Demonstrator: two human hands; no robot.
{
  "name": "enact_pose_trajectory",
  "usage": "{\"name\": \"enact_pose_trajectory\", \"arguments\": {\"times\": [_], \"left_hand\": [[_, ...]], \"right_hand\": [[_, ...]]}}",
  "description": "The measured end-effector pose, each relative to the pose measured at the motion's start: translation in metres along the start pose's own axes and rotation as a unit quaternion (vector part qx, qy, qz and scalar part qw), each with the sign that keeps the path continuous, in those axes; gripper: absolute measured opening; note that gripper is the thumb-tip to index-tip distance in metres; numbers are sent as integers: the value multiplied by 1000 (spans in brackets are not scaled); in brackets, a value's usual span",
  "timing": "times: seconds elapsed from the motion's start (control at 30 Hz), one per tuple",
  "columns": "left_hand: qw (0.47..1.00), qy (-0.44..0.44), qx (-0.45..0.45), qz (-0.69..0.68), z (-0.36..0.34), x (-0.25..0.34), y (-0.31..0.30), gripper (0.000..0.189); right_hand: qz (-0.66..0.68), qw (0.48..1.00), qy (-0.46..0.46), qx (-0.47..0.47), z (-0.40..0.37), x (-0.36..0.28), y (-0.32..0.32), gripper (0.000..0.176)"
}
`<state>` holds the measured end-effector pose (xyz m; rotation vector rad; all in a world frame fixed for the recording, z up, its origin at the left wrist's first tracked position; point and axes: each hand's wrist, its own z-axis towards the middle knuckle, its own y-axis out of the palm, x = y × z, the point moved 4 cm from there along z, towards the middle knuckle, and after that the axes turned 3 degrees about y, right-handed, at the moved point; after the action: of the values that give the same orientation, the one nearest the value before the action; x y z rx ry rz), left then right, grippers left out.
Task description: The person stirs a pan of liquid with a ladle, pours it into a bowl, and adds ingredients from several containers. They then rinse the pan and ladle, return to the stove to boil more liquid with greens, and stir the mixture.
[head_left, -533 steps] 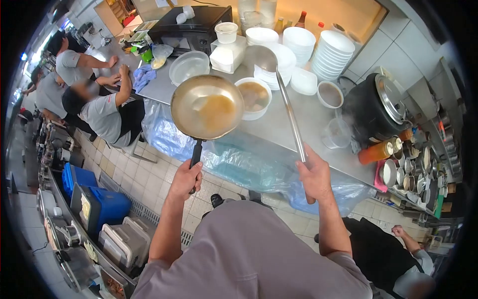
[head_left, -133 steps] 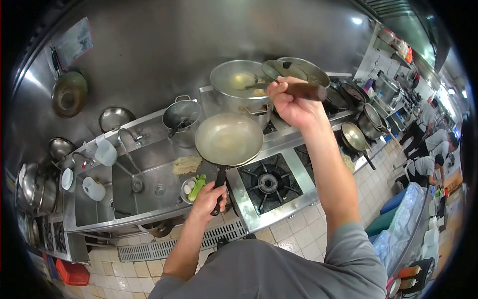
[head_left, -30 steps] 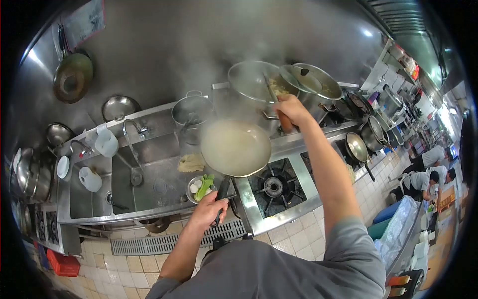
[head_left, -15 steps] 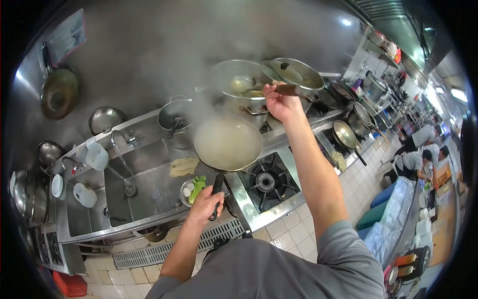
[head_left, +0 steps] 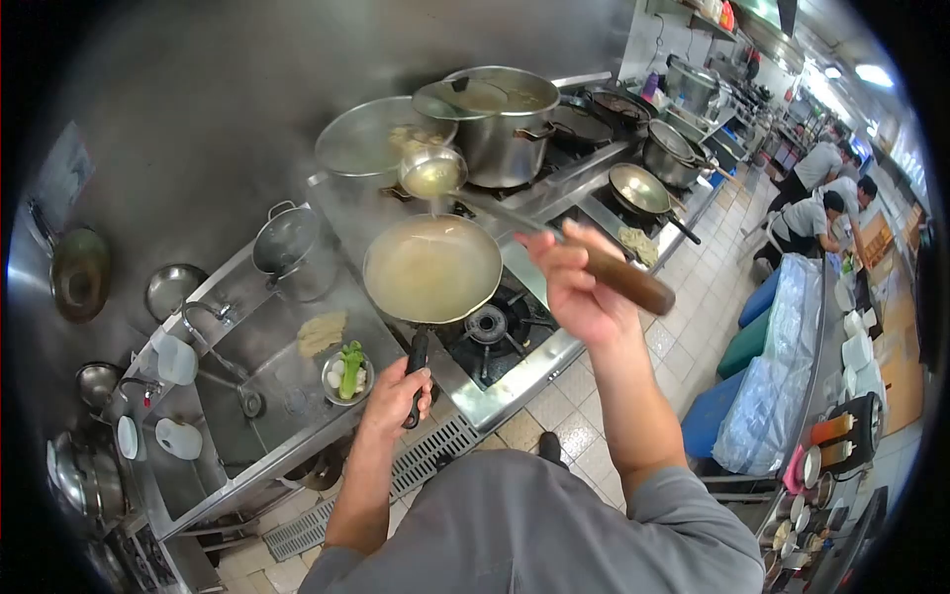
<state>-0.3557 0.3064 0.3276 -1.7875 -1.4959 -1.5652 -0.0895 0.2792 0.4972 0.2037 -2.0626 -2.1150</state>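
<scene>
My left hand [head_left: 396, 398] is closed around the black handle of a frying pan [head_left: 433, 267], which holds pale, cloudy liquid. The pan sits over the front burner [head_left: 486, 325], tilted slightly. In my right hand [head_left: 589, 287] is the wooden handle of a ladle [head_left: 432, 176]. Its bowl, with yellowish liquid in it, hangs just above the pan's far edge, and a thin stream seems to run down from it. Behind the ladle stands a wide steaming pot [head_left: 332, 148]. A taller stock pot [head_left: 500, 148] stands to its right, a lid or strainer across its rim.
Left of the pan are a small bowl of green vegetable and white pieces [head_left: 346, 374], a folded cloth [head_left: 323, 334], a handled pot [head_left: 287, 243] and a sink [head_left: 242, 421]. Another pan [head_left: 640, 188] rests farther right. Several co-workers [head_left: 813, 218] bend over a counter at the right.
My right hand has drawn back toward me and down, bringing the ladle from inside the pot to above the pan. My left hand still grips the pan. The camera view has turned.
</scene>
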Motion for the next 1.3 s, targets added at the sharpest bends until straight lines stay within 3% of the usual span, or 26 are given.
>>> {"name": "enact_pose_trajectory", "arguments": {"times": [0.07,0.1,0.17,0.27,0.3,0.37,0.43,0.5,0.53,0.57,0.6,0.63,0.67,0.73,0.77,0.8,0.93,1.07,1.13,1.2,1.27,1.3], "left_hand": [[1000,-1,2,2,7,-6,30,6],[1000,-3,3,4,11,-11,47,6],[1000,-13,18,20,24,-24,83,8],[1000,-8,6,17,56,-59,135,12],[1000,-3,10,14,67,-70,154,14],[1000,-9,8,19,93,-93,190,19],[1000,-14,11,-9,117,-118,222,29],[1000,-13,-3,17,125,-148,242,34],[995,7,103,14,99,-156,242,35],[988,8,150,37,89,-165,257,37],[991,21,116,60,139,-178,303,38],[996,-26,55,68,206,-235,306,36],[994,-71,-8,80,266,-292,308,34],[996,-13,-77,-35,232,-235,302,20],[996,-25,-67,-57,242,-244,316,19],[996,-30,-70,-55,257,-252,316,19],[997,-16,-52,-46,289,-271,333,18],[998,-23,-40,-31,307,-271,342,17],[999,-25,-27,-18,312,-273,337,19],[999,-32,-24,-7,326,-281,324,20],[999,-37,-24,-6,328,-281,320,18],[999,-38,-32,-13,330,-279,320,17]], "right_hand": [[-61,998,-8,35,-37,-20,-22,53],[-109,993,8,41,-53,-34,-36,38],[-177,983,-1,54,-85,-66,-70,41],[-342,912,-11,227,-143,-108,-85,37],[-351,915,-35,196,-153,-127,-105,42],[-436,890,2,133,-177,-168,-140,53],[-477,868,21,135,-204,-201,-150,59],[-691,716,-40,90,-231,-229,-158,61],[-789,608,-60,68,-245,-249,-173,62],[-789,606,21,96,-270,-240,-191,59],[-792,584,50,173,-291,-268,-192,57],[-777,589,58,213,-328,-284,-120,60],[-760,583,6,286,-386,-303,-127,60],[-817,524,-68,231,-387,-313,-165,69],[-845,489,-92,195,-387,-316,-182,73],[-832,502,-81,222,-408,-314,-160,74],[-728,550,-57,406,-473,-315,-186,66],[-689,462,-201,522,-561,-327,-279,53],[-662,434,-215,572,-610,-326,-340,49],[-659,374,-166,631,-647,-321,-374,45],[-604,385,-71,694,-672,-309,-391,42],[-619,341,-47,706,-695,-302,-421,39]]}}
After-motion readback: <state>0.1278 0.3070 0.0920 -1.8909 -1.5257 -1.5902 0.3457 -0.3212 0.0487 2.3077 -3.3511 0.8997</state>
